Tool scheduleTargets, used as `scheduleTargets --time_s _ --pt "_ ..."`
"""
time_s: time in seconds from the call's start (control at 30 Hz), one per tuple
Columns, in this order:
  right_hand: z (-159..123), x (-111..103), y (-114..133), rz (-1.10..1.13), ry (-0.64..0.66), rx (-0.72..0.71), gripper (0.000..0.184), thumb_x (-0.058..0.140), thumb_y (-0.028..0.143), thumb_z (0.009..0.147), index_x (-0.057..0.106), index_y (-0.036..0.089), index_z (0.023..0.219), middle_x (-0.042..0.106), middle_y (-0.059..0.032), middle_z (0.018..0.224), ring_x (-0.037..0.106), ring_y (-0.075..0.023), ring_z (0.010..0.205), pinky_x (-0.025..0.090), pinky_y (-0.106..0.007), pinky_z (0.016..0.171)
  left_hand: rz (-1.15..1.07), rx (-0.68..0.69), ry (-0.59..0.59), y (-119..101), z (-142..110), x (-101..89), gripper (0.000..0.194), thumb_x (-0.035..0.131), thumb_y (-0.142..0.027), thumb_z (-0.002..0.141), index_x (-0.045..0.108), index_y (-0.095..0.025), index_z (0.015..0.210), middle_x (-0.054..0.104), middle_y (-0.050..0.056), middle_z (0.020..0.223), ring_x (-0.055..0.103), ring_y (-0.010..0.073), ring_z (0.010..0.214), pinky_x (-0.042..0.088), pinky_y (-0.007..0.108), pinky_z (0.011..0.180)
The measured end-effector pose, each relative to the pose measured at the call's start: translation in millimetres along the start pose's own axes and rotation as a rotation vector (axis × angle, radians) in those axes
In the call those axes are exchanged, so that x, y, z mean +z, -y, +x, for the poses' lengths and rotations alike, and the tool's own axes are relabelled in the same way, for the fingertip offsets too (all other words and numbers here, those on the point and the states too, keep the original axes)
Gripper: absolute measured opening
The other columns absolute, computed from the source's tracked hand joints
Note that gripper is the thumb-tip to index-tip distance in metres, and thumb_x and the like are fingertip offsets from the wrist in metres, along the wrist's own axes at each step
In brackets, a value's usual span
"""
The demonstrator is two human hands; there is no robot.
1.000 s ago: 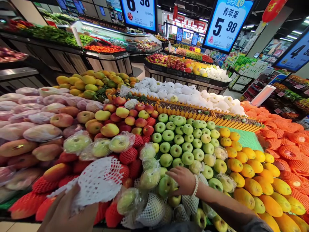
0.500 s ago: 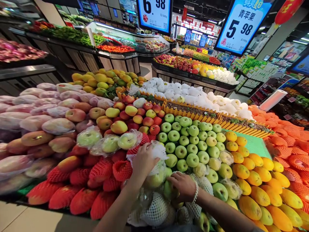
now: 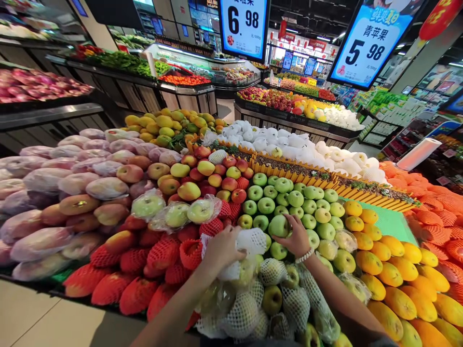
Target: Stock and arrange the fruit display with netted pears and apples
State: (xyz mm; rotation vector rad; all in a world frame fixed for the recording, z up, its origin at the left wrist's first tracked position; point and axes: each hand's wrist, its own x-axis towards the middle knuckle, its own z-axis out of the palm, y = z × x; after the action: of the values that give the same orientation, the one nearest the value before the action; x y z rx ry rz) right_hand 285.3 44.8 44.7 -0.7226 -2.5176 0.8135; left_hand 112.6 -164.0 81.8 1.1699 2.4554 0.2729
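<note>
My right hand (image 3: 295,236), a beaded bracelet at its wrist, is closed round a green apple (image 3: 279,226) just over the front of the green apple pile (image 3: 296,199). To its left, my left hand (image 3: 226,247) is closed on a white foam net sleeve (image 3: 251,241), which sticks out past the fingers to the right. Below both hands lie several apples in white foam nets (image 3: 243,313) and a bare green apple (image 3: 272,300). Plastic-wrapped green apples (image 3: 201,209) rest to the upper left of my left hand.
Red-netted fruit (image 3: 135,295) lies at the front left, beside red-yellow apples (image 3: 189,191) and wrapped pinkish fruit (image 3: 60,173). Orange-yellow fruit (image 3: 394,270) fills the right. A yellow picket divider (image 3: 376,193) runs behind the green apples. Price screens (image 3: 369,46) hang above.
My right hand has moved up and away from the front pile with a green apple in it. My left hand keeps hold of the foam net sleeve. The view has shifted slightly.
</note>
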Motion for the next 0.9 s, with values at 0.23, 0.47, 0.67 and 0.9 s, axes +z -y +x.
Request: scheduleTargets --time_s 0.23,0.47,0.67,0.9 --pt "58.0 70.3 -1.7 0.133 0.298 -0.169 0.091 0.097 0.032 0.056 0.059 0.022 0.138 0.061 -0.0113 0.132 0.064 -0.0314 0.119 0.051 -0.049 0.109 -0.035 -0.007 -0.174 -22.3 -69.3 44.0 0.063 0.062 -0.016 0.085 0.057 -0.023 0.147 0.058 0.013 0.15 0.057 0.0306 0.138 0.052 0.039 0.108" --pt "82.6 111.3 14.0 -0.045 0.691 -0.61 0.094 0.088 0.006 0.062 0.053 0.018 0.149 0.053 -0.0174 0.154 0.05 -0.0328 0.144 0.043 -0.045 0.119 0.12 0.117 -0.301 -30.4 -74.3 71.5 0.071 0.06 -0.005 0.08 0.057 -0.02 0.149 0.059 0.014 0.15 0.057 0.0325 0.139 0.055 0.044 0.11" --pt "91.0 99.3 13.1 -0.306 0.644 -0.62 0.089 0.087 0.012 0.069 0.054 0.027 0.15 0.058 -0.0121 0.149 0.062 -0.0307 0.128 0.054 -0.044 0.107 0.23 0.098 -0.444 -45.3 -67.1 103.6 0.058 0.062 -0.007 0.086 0.066 -0.026 0.14 0.063 0.011 0.148 0.059 0.0325 0.137 0.062 0.04 0.1" --pt "130.2 43.8 -9.8 -0.206 -0.022 -0.078 0.084 0.084 0.027 0.079 0.049 0.023 0.156 0.057 -0.0158 0.151 0.058 -0.035 0.136 0.052 -0.049 0.112 0.234 0.07 -0.432 -49.0 -54.6 110.3 0.052 0.067 -0.016 0.09 0.067 -0.026 0.141 0.062 0.012 0.151 0.057 0.0354 0.14 0.061 0.044 0.103"
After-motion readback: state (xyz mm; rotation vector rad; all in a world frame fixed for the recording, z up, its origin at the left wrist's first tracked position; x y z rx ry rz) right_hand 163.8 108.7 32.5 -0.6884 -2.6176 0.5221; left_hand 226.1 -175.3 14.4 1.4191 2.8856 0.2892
